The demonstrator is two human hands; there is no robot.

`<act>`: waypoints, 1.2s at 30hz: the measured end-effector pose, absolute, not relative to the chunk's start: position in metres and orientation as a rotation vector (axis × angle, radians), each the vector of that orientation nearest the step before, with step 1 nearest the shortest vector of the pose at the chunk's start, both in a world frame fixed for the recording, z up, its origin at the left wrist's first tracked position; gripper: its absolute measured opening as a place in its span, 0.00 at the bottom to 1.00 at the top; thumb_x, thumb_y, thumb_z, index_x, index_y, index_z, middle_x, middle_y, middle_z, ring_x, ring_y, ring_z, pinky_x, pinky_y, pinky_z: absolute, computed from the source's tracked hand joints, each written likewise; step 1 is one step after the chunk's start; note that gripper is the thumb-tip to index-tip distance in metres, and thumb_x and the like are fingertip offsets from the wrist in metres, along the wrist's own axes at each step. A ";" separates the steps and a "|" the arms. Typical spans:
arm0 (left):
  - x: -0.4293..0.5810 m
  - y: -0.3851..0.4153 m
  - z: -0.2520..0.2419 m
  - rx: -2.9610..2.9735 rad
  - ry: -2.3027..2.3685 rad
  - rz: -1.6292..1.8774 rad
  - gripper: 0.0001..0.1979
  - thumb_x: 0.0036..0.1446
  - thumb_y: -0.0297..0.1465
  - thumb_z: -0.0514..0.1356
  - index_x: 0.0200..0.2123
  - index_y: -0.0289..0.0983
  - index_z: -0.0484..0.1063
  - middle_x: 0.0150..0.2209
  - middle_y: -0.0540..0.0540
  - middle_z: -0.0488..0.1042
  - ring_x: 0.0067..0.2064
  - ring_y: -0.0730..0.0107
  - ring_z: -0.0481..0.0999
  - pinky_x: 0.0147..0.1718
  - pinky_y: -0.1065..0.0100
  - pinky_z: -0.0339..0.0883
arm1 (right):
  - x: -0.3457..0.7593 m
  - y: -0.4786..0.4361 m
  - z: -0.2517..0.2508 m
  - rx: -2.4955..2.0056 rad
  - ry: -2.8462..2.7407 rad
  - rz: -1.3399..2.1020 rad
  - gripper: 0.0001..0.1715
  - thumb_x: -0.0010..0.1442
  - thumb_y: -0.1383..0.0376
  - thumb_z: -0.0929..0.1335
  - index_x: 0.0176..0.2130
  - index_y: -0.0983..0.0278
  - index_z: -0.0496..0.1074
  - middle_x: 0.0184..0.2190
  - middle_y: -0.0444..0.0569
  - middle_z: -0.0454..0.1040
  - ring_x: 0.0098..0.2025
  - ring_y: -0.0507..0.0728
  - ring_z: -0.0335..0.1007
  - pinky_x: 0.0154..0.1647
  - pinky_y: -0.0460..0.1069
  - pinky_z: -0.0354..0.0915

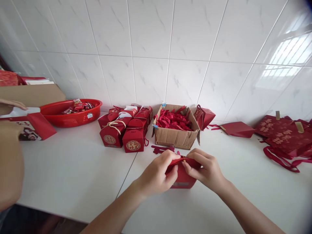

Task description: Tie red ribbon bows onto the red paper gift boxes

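Observation:
A small red gift box [183,178] stands on the white table in front of me. My left hand [161,172] pinches the top of the box from the left, thumb in front and fingers behind. From the right, my right hand [206,167] grips the same top edge between thumb and fingers. A small gold-coloured piece shows between my fingertips; I cannot make out what it is. Just behind the hands lies a flat dark-red cut-out piece [159,149], partly covered by my left hand.
A cardboard box [176,139] of red ribbons stands behind my hands. Several red gift boxes [133,144] cluster left of it. Farther left are a red basin [70,121] of wrapped sweets and another person's arm [11,165]. Red bags [280,133] lie at right.

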State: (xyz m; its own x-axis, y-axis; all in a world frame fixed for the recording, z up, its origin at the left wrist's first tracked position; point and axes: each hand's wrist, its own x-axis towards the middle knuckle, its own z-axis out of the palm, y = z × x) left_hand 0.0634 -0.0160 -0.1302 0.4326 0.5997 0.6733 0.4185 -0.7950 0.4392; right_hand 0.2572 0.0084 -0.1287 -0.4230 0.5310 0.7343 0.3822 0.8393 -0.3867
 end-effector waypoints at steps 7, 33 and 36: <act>0.038 -0.049 -0.109 2.214 1.486 0.936 0.08 0.63 0.36 0.53 0.35 0.39 0.64 0.29 0.51 0.70 0.29 0.72 0.70 0.27 0.71 0.64 | 0.264 -0.003 -0.105 -0.703 -2.036 0.077 0.07 0.60 0.69 0.66 0.29 0.66 0.67 0.23 0.45 0.64 0.22 0.47 0.58 0.19 0.42 0.56; 0.085 -0.026 -0.004 2.208 0.703 2.166 0.13 0.49 0.15 0.62 0.35 0.36 0.76 0.28 0.53 0.77 0.28 0.78 0.75 0.26 0.78 0.72 | 0.299 -0.010 -0.048 -0.348 -2.090 0.049 0.06 0.59 0.73 0.67 0.38 0.65 0.69 0.28 0.50 0.72 0.28 0.52 0.68 0.26 0.47 0.66; 0.085 -0.015 -0.010 2.204 0.672 2.266 0.17 0.47 0.14 0.64 0.37 0.38 0.78 0.32 0.54 0.80 0.32 0.76 0.78 0.31 0.77 0.75 | 0.291 -0.009 -0.049 -0.316 -2.089 0.180 0.06 0.58 0.74 0.67 0.38 0.66 0.70 0.28 0.51 0.72 0.28 0.52 0.66 0.26 0.46 0.65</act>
State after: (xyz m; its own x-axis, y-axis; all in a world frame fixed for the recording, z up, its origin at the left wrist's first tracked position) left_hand 0.0848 -0.0147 -0.0104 -0.0672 0.2199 0.9732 0.3461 -0.9097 0.2295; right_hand 0.2914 -0.0086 -0.0490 -0.4886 0.2960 0.8208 0.1513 0.9552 -0.2544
